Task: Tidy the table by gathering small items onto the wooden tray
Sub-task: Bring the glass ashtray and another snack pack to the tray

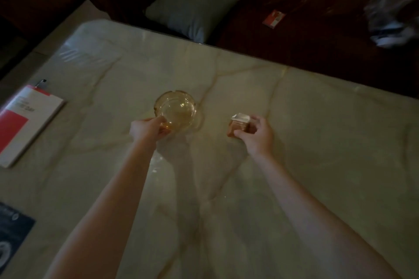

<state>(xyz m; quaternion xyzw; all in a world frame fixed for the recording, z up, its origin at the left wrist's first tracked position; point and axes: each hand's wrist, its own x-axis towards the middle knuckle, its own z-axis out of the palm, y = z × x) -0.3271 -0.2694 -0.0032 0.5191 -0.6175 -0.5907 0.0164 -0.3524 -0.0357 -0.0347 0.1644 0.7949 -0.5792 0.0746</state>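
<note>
An amber glass ashtray (175, 108) sits near the middle of the pale marble table (317, 142). My left hand (147, 129) grips its near rim with thumb and fingers. To the right, my right hand (258, 133) is closed around a small brown pack with a silvery torn-open top (240, 123), which rests on or just above the table. No wooden tray is in view.
A white and red booklet (27, 120) lies at the table's left edge, with a small dark lighter-like item (42, 82) just beyond it. A dark printed card (11, 233) lies at the lower left. Beyond the table are a grey cushion (192, 7) and a red-white pack (273, 18).
</note>
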